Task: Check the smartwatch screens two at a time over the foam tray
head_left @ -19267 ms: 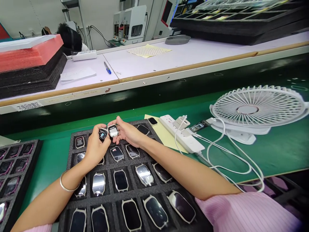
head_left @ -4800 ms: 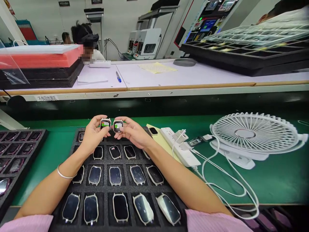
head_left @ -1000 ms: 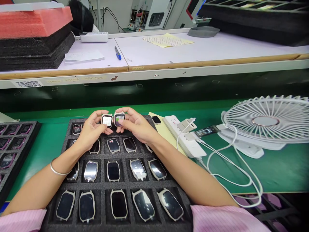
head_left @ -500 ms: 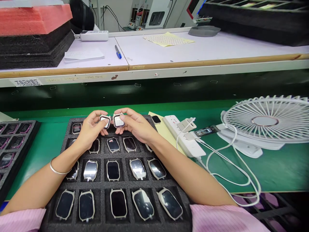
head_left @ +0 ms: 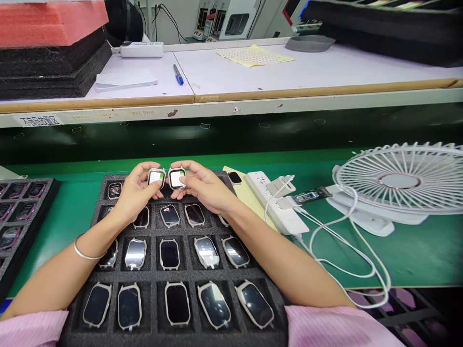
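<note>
My left hand (head_left: 135,195) grips a small watch body (head_left: 156,178) with a lit screen, thumb resting on its face. Right beside it, my right hand (head_left: 202,189) holds a second lit watch body (head_left: 177,178), thumb on the screen. Both are held side by side just above the far end of a black foam tray (head_left: 154,276). The tray's pockets hold several watch bodies with dark screens, such as one (head_left: 169,254) in the middle row. One watch (head_left: 115,190) at the tray's far left pocket shows a lit screen.
A second foam tray (head_left: 21,212) with watches lies at left. On the green mat sit a white power strip (head_left: 277,202) with cables and a white fan (head_left: 398,180). Beyond is a white bench (head_left: 307,72) with a pen (head_left: 177,75), papers and stacked foam (head_left: 47,53).
Over the last second both hands stayed above the tray's far end; the two watches tilted slightly and their screens changed from white to partly green. The view shifted a little.
</note>
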The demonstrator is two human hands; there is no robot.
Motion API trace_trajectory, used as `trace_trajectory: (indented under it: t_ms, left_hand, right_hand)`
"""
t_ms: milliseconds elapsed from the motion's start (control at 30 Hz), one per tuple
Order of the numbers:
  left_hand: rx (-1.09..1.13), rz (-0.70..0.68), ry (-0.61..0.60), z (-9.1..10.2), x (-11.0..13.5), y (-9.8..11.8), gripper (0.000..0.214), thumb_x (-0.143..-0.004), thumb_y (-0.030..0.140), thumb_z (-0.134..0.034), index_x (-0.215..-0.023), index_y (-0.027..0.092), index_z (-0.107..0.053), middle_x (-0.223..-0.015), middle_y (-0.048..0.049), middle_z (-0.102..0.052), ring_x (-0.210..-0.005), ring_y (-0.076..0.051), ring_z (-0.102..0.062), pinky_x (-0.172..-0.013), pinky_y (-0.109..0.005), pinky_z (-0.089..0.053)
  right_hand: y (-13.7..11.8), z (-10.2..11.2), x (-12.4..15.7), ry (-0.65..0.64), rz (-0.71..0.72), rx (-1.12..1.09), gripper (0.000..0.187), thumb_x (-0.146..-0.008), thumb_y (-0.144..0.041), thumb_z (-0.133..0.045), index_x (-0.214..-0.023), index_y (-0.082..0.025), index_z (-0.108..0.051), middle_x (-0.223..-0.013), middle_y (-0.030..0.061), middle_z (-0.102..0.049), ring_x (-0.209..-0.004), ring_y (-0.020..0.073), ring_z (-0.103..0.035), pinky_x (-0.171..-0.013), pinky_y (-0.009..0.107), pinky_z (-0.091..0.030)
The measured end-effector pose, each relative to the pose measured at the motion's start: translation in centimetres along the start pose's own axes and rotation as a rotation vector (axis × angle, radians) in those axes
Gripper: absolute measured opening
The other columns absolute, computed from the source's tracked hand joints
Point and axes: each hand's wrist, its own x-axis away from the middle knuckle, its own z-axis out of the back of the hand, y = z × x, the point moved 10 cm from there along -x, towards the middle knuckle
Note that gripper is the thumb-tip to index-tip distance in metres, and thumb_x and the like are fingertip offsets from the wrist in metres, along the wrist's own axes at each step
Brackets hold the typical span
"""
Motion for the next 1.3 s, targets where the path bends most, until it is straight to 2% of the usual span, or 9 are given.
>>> trace_trajectory:
  t_ms: [367,533,633,900,1167,1300]
  left_hand:
    - [0.016,-0.004,0.008,0.05,0.00,0.07,0.043,-0.070,0.021,-0.073,-0.109,0.017,-0.056,-0.084,0.0021,-0.066,-0.054,-0.007,-0.062,-0.050,-0.018,-0.049]
    - [0.001,0.032,0.022,0.07,0.11,-0.04,0.028,-0.080,0.033,-0.069,-0.098,0.017,-0.056,-0.074,0.0025,-0.065,-0.044,-0.008,-0.058,-0.043,-0.018,-0.045]
    - [0.037,0.059,0.020,0.08,0.13,-0.12,0.028,-0.084,0.037,-0.063,-0.101,0.016,-0.058,-0.071,0.0020,-0.065,-0.046,-0.010,-0.061,-0.045,-0.019,-0.048]
    - [0.063,0.061,0.007,0.00,0.31,0.05,0.042,-0.071,0.024,-0.070,-0.109,0.016,-0.057,-0.081,0.0030,-0.066,-0.052,-0.010,-0.065,-0.050,-0.019,-0.052]
    - [0.082,0.072,-0.007,-0.14,0.26,-0.04,0.041,-0.073,0.028,-0.070,-0.109,0.016,-0.057,-0.080,0.0019,-0.067,-0.052,-0.010,-0.065,-0.051,-0.020,-0.052]
    - [0.067,0.066,-0.002,-0.09,0.36,0.03,0.036,-0.075,0.032,-0.069,-0.106,0.016,-0.059,-0.075,0.0012,-0.067,-0.049,-0.010,-0.063,-0.049,-0.020,-0.050]
  right_hand:
    - [0.00,-0.12,0.07,-0.014,-0.009,0.016,0.034,-0.087,-0.017,-0.062,-0.119,-0.021,-0.053,-0.084,-0.0015,-0.068,-0.070,0.0148,-0.071,-0.065,0.025,-0.059]
    - [0.26,0.26,0.02,0.025,-0.030,0.013,0.023,-0.090,-0.024,-0.061,-0.112,-0.020,-0.054,-0.079,-0.0014,-0.067,-0.064,0.0152,-0.070,-0.058,0.025,-0.056]
    - [0.22,0.30,0.00,0.033,-0.032,0.013,0.023,-0.090,-0.027,-0.062,-0.110,-0.019,-0.055,-0.079,-0.0008,-0.068,-0.062,0.0145,-0.069,-0.057,0.024,-0.055]
    - [0.20,0.27,-0.02,0.044,-0.036,0.018,0.026,-0.089,-0.029,-0.063,-0.111,-0.018,-0.055,-0.077,-0.0011,-0.067,-0.062,0.0149,-0.069,-0.058,0.025,-0.055]
    - [0.15,0.21,0.00,0.034,-0.032,0.018,0.027,-0.089,-0.032,-0.066,-0.111,-0.020,-0.056,-0.075,-0.0016,-0.067,-0.063,0.0156,-0.069,-0.058,0.026,-0.055]
    - [0.08,0.08,0.01,0.028,-0.036,0.003,0.030,-0.088,-0.037,-0.068,-0.109,-0.020,-0.057,-0.084,0.0007,-0.069,-0.063,0.0156,-0.069,-0.057,0.026,-0.055]
